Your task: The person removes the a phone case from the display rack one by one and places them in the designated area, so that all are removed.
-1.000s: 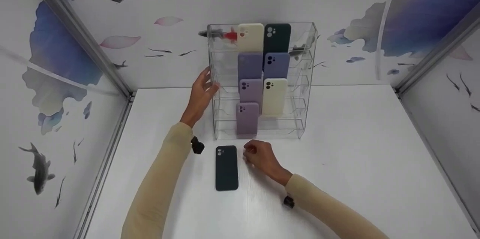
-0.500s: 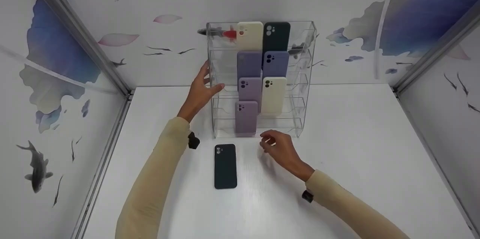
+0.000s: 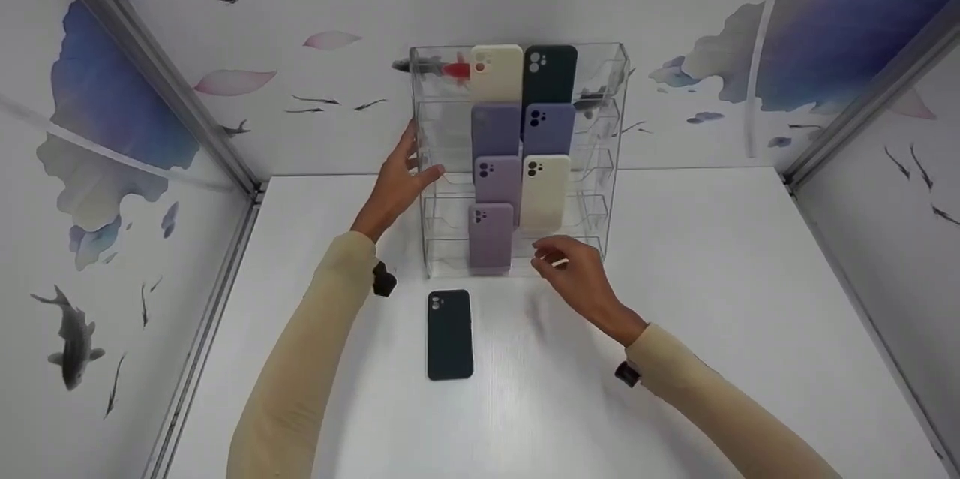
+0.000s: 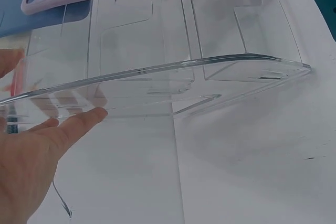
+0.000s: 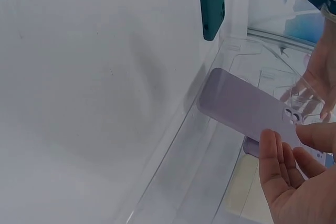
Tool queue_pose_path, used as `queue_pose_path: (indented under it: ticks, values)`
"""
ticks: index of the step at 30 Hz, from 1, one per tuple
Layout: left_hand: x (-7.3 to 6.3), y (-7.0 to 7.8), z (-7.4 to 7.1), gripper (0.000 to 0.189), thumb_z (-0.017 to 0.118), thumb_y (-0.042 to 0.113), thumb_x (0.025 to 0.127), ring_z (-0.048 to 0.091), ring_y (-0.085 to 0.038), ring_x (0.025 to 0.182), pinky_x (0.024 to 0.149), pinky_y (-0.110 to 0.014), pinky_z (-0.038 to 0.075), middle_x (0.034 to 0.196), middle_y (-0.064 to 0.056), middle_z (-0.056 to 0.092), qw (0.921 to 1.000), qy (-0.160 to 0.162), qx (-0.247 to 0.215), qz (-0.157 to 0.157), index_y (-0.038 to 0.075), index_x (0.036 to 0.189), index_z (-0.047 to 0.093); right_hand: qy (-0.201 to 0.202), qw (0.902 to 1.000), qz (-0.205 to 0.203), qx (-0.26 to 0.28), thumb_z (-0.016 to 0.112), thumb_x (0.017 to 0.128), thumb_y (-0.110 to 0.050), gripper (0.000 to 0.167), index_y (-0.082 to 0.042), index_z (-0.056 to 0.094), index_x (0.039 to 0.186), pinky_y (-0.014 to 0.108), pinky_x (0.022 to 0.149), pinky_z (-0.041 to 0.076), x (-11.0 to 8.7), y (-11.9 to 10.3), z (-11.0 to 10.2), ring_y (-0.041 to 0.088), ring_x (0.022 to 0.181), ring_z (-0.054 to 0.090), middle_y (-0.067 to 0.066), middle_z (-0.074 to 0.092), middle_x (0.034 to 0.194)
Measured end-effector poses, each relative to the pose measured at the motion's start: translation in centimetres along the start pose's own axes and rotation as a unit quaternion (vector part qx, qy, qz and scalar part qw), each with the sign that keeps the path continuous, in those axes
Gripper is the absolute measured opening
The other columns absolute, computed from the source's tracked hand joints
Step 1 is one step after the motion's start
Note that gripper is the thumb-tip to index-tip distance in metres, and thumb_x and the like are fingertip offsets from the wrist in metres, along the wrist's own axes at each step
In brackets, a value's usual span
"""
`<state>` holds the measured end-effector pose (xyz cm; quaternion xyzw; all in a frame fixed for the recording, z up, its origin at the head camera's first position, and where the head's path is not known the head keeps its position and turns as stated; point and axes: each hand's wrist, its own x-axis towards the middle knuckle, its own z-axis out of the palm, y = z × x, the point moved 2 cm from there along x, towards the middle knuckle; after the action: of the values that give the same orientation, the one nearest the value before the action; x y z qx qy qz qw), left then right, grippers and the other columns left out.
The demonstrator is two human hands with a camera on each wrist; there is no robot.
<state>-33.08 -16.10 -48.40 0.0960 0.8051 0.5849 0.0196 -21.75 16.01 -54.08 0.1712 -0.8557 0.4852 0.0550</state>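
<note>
Dark green case [image 3: 450,334] flat on white surface [image 3: 712,299], near side of both hands | right hand [image 3: 576,278] empty, fingers loosely curled, just before clear rack [image 3: 600,164] | left hand [image 3: 397,182] spread against rack's left wall | lilac case [image 3: 490,236] lowest slot, between hands

Left hand [image 4: 23,166] cut off by left wrist frame edge; right hand [image 5: 294,182] likewise.

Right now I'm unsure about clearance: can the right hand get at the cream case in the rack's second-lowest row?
Probably yes. The right hand hovers empty just below the cream case, whose front stands uncovered in the clear rack.
</note>
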Motion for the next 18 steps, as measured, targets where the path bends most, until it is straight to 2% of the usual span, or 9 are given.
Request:
queue_pose_path:
  ticks: [5, 11, 18]
  values:
    - [-0.1, -0.2, -0.2, 0.095, 0.072, 0.019, 0.109, 0.042, -0.040, 0.158, 0.122, -0.055, 0.044, 0.182, -0.014, 0.023, 0.9992, -0.009, -0.038, -0.003, 0.024, 0.179, 0.008, -0.008, 0.9995, -0.031, -0.001, 0.081, 0.099, 0.000, 0.026, -0.002, 0.078, 0.125, 0.042, 0.087, 0.066, 0.8, -0.3, -0.4, 0.026, 0.102, 0.077, 0.012, 0.078, 0.113]
    - [0.0, -0.1, -0.2, 0.096, 0.071, 0.014, 0.109, 0.036, -0.041, 0.162, 0.124, -0.054, 0.042, 0.183, -0.015, 0.018, 0.9968, -0.019, -0.077, -0.012, 0.022, 0.179, 0.007, -0.011, 0.9979, -0.063, 0.007, 0.082, 0.099, 0.000, 0.028, 0.000, 0.075, 0.127, 0.047, 0.095, 0.064, 2.3, -0.7, -0.8, 0.031, 0.110, 0.075, 0.015, 0.075, 0.119]
    - [0.0, -0.2, -0.1, 0.095, 0.071, 0.013, 0.108, 0.034, -0.043, 0.162, 0.124, -0.067, 0.038, 0.182, -0.014, 0.021, 0.9917, -0.019, -0.122, -0.035, 0.030, 0.179, 0.010, -0.010, 0.9972, -0.074, -0.004, 0.084, 0.098, -0.001, 0.033, 0.003, 0.074, 0.128, 0.050, 0.100, 0.062, 4.0, -0.9, -0.9, 0.035, 0.117, 0.072, 0.018, 0.072, 0.125]
